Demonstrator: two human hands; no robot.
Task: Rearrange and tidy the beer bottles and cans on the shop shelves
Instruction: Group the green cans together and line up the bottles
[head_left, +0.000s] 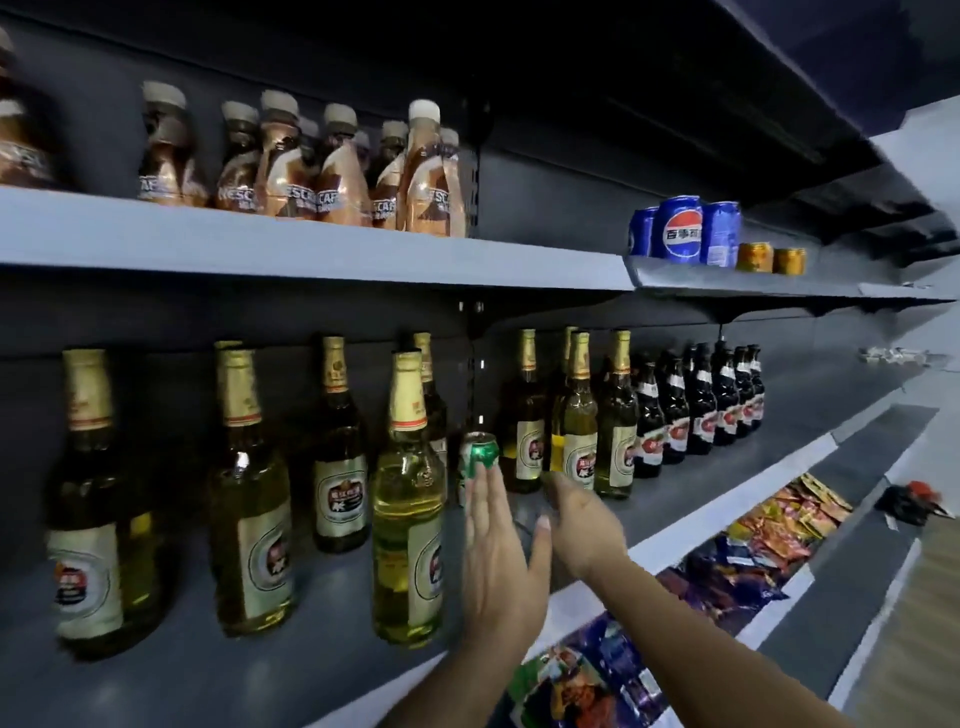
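Observation:
On the middle grey shelf (322, 670) a green beer can (480, 453) stands in a gap between two groups of beer bottles. My left hand (500, 566) reaches in with straight fingers, and its fingertips touch the front of the can. My right hand (584, 525) is just to the right, fingers relaxed and pointing at the base of a gold-necked bottle (577, 415); it holds nothing. A pale yellow-green bottle (408, 525) stands close to the left of my left hand. Further similar bottles (249, 509) stand spaced out to the left.
A row of dark bottles (675, 415) runs along the shelf to the right. The upper shelf carries brown coffee bottles (332, 171), blue Pepsi cans (675, 228) and small orange cans (756, 257). Snack packets (753, 545) lie on the shelf below.

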